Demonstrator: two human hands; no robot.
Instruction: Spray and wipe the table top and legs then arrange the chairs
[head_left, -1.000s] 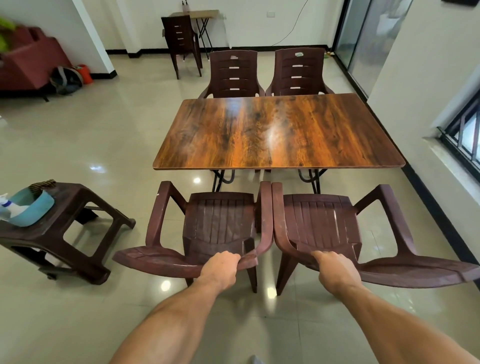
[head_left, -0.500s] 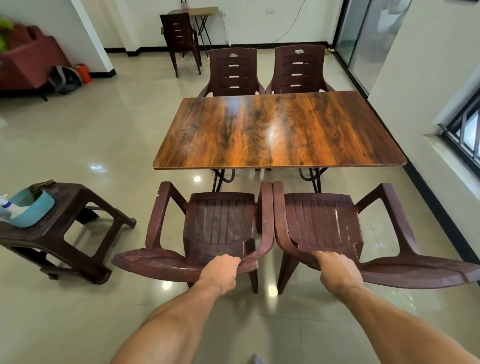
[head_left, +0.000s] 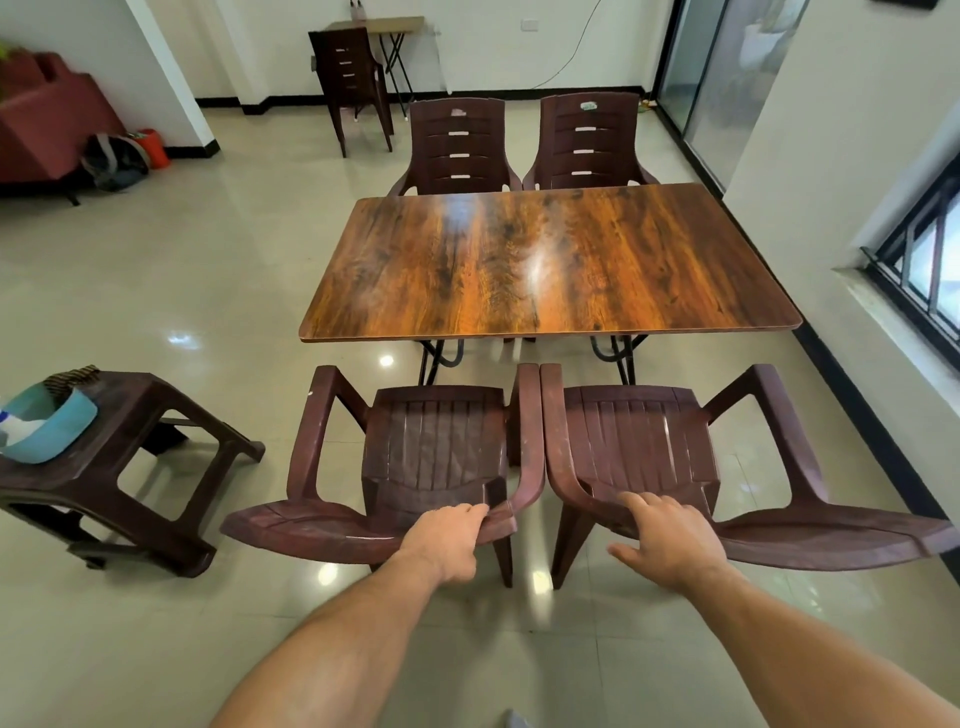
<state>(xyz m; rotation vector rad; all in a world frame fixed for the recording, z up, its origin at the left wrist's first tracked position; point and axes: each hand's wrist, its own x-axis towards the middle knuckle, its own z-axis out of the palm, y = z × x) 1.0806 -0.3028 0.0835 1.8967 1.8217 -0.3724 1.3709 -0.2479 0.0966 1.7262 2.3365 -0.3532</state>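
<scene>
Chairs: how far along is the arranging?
Done: table top bare and glossy; two far chairs tucked in. In hand: left hand has a grip on the near left chair; right hand is open over the near right chair. Left: push both under.

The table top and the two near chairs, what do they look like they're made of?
Table top: probably wood-grain laminate rather than solid wood, judging by the thin edge and glossy glare streaks. Near-left chair and near-right chair: moulded plastic, dull brown, with ribbed one-piece seats and pale scuffs on the arms.
</scene>
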